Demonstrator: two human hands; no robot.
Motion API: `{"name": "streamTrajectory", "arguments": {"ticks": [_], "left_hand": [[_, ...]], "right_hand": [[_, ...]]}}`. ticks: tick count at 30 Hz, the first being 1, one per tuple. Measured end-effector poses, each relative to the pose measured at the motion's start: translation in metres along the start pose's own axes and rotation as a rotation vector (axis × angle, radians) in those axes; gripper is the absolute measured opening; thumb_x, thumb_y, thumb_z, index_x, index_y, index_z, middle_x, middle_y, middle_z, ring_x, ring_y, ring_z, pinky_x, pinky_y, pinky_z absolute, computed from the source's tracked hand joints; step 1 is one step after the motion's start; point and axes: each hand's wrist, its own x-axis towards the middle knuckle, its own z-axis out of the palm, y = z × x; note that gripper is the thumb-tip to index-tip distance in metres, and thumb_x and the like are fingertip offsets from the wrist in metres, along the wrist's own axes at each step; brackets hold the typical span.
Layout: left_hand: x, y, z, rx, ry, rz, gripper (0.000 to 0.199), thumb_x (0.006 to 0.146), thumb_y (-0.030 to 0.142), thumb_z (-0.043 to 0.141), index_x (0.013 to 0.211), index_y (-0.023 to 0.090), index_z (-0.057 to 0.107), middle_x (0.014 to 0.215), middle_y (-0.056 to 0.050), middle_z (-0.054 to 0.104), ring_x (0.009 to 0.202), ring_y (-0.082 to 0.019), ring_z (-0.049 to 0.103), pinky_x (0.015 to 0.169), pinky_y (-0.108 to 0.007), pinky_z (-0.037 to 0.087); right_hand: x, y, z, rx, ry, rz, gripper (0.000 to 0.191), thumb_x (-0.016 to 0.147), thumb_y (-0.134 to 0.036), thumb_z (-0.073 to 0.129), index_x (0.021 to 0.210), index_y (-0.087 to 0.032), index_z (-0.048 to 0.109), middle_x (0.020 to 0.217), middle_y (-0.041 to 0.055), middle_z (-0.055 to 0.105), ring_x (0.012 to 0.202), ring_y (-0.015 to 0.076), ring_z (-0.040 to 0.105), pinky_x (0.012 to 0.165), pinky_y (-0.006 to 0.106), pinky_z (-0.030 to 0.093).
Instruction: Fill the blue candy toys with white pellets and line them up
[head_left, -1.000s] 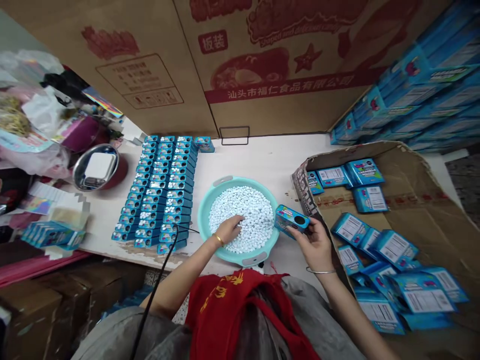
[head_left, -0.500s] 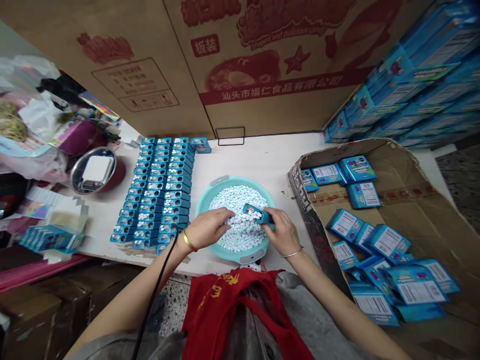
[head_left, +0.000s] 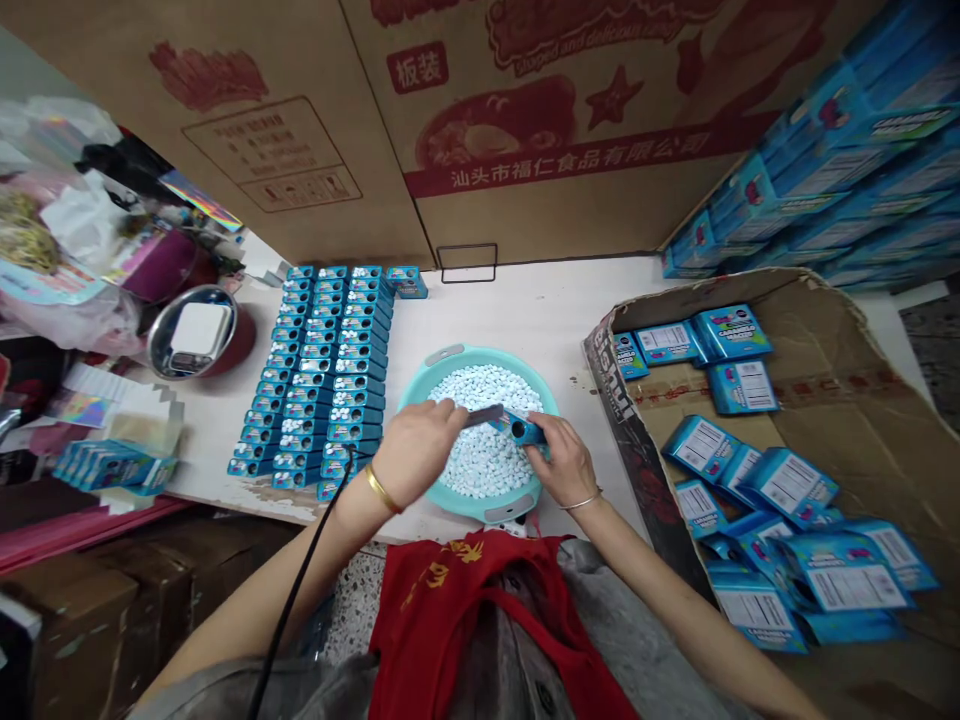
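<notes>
My right hand [head_left: 562, 462] pinches a small blue candy tin [head_left: 519, 431] over a teal plastic basin [head_left: 480, 509], its open end facing left. My left hand [head_left: 416, 452] grips a flat grey scraper [head_left: 481, 416], whose tip reaches the tin's edge. The basin is heaped with small white round mints [head_left: 486, 463], and both hands hover just above them. My hands hide the basin's middle, and I cannot see inside the tin.
Rows of blue tins [head_left: 315, 375] stand on the white table left of the basin. An open cardboard box [head_left: 787, 330] of blue cartons lies to the right. A steel bowl [head_left: 191, 332] sits further left, and stacked cartons [head_left: 825, 170] rise behind. A black cable [head_left: 300, 590] crosses my left forearm.
My left hand has risen from the mints and now holds the scraper against the tin. The tin has moved from the basin's right rim to above its middle.
</notes>
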Motion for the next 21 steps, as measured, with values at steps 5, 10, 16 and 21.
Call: {"name": "streamTrajectory", "arguments": {"ticks": [5, 10, 16, 21], "left_hand": [[0.021, -0.042, 0.099, -0.039, -0.027, -0.173, 0.027, 0.092, 0.012, 0.035, 0.108, 0.017, 0.057, 0.097, -0.011, 0.059, 0.094, -0.024, 0.056, 0.081, -0.038, 0.043], [0.036, -0.022, 0.170, -0.220, -0.109, -0.051, 0.031, 0.092, 0.012, 0.035, 0.115, 0.019, 0.054, 0.108, -0.010, 0.059, 0.101, -0.022, 0.054, 0.085, -0.035, 0.045], [0.033, 0.006, 0.184, -0.519, -0.129, 0.017, 0.039, 0.084, 0.011, 0.046, 0.121, 0.019, 0.052, 0.118, -0.008, 0.060, 0.108, -0.021, 0.057, 0.092, -0.032, 0.046], [0.012, -0.014, 0.152, -0.796, -0.033, 0.079, 0.034, 0.087, 0.022, 0.050, 0.121, 0.020, 0.051, 0.121, -0.009, 0.060, 0.109, -0.021, 0.057, 0.094, -0.034, 0.046]], "right_hand": [[0.001, 0.009, -0.016, 0.045, 0.074, 0.189, 0.032, 0.084, -0.030, 0.056, 0.114, -0.020, 0.055, 0.105, 0.0111, 0.065, 0.097, 0.0255, 0.061, 0.086, 0.043, 0.051], [0.003, 0.010, -0.029, 0.069, 0.140, 0.297, 0.034, 0.081, -0.041, 0.062, 0.107, -0.019, 0.056, 0.097, 0.0075, 0.066, 0.088, 0.0219, 0.063, 0.080, 0.036, 0.051], [0.003, 0.009, -0.030, 0.128, 0.166, 0.411, 0.039, 0.077, -0.044, 0.065, 0.105, -0.018, 0.056, 0.094, 0.0058, 0.065, 0.084, 0.0200, 0.063, 0.077, 0.033, 0.050], [0.004, 0.010, -0.030, 0.102, 0.152, 0.370, 0.037, 0.079, -0.043, 0.063, 0.106, -0.018, 0.055, 0.097, 0.0073, 0.065, 0.088, 0.0217, 0.062, 0.080, 0.036, 0.050]]}}
